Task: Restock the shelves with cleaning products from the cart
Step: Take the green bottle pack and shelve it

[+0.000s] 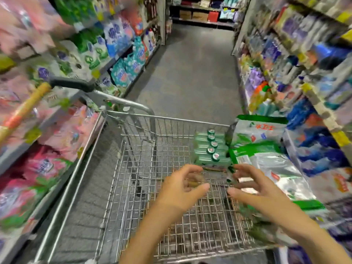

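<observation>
A wire shopping cart fills the lower middle of the head view. Inside it, at the far right, lies a shrink-wrapped pack of small green bottles. Beside that pack lean two green-and-white detergent bags, one upright and one lying flat. My left hand and my right hand hover over the cart just short of the bottle pack. Both have loosely spread fingers and hold nothing. My right fingertips are close to the corner of the flat bag.
Shelves full of detergent bags run along the left, and shelves of bottles along the right. A broom handle leans at the left by the cart handle. A grey floor aisle stretches ahead.
</observation>
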Available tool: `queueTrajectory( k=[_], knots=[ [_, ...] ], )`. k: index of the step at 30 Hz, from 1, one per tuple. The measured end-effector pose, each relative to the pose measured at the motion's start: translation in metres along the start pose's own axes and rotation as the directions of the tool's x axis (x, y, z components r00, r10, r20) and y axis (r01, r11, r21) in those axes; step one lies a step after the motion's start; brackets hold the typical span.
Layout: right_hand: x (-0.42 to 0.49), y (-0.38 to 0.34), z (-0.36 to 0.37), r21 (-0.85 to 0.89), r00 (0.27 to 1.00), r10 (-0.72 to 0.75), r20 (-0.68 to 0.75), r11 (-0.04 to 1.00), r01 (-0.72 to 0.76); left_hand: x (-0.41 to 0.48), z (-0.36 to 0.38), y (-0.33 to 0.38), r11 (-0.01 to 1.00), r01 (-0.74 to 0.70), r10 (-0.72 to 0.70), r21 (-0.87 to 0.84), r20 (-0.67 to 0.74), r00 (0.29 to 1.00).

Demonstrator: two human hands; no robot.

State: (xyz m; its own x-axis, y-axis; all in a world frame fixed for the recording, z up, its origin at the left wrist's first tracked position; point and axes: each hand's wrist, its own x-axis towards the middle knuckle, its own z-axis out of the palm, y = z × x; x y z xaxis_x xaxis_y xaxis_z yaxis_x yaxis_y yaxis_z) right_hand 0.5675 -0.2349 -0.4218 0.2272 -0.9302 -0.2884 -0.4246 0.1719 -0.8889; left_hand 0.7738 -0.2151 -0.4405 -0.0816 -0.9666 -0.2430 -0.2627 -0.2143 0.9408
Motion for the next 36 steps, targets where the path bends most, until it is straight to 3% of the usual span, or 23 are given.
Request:
queueTrajectory(
  k=[5, 9, 11, 13, 15, 21, 27, 32, 36],
  knots=[
    [0.102, 0.034, -0.015, -0.382, 0.993, 0.119, 0.019, 0.918, -0.103, 0.074, 0.025, -0.021, 0.968, 0.07, -0.073, 0.241, 0.004, 0.997],
    [0.164, 0.062, -0.034, -0.731, 0.98, 0.176, 0.097, 0.68, -0.05, 0.123, 0.044, -0.045, 0.92, 0.147, -0.141, 0.365, -0.041, 0.989],
    [0.183, 0.076, -0.037, -0.865, 0.984, 0.141, 0.108, 0.501, 0.023, 0.143, 0.054, -0.057, 0.906, 0.178, -0.163, 0.384, -0.071, 0.984],
    [0.195, 0.092, -0.034, -0.941, 0.986, 0.103, 0.13, 0.327, 0.09, 0.16, 0.062, -0.068, 0.882, 0.222, -0.204, 0.416, -0.087, 0.975],
    [0.204, 0.106, -0.031, -0.957, 0.988, 0.053, 0.147, 0.261, 0.128, 0.175, 0.069, -0.079, 0.87, 0.248, -0.238, 0.425, -0.079, 0.968],
    [0.217, 0.124, -0.027, -0.956, 0.978, -0.097, 0.185, 0.213, 0.202, 0.194, 0.083, -0.098, 0.894, 0.252, -0.166, 0.37, -0.249, 0.954],
    [0.211, 0.121, -0.024, -0.948, 0.958, -0.116, 0.262, 0.155, 0.278, 0.196, 0.088, -0.105, 0.815, 0.213, -0.071, 0.539, -0.273, 0.96],
    [0.208, 0.121, -0.026, -0.923, 0.949, -0.149, 0.278, 0.231, 0.306, 0.196, 0.081, -0.105, 0.777, 0.207, -0.062, 0.594, -0.255, 0.965],
    [0.199, 0.11, -0.025, -0.889, 0.941, -0.201, 0.274, 0.32, 0.327, 0.182, 0.064, -0.098, 0.892, 0.213, -0.113, 0.399, -0.261, 0.959]
  ],
)
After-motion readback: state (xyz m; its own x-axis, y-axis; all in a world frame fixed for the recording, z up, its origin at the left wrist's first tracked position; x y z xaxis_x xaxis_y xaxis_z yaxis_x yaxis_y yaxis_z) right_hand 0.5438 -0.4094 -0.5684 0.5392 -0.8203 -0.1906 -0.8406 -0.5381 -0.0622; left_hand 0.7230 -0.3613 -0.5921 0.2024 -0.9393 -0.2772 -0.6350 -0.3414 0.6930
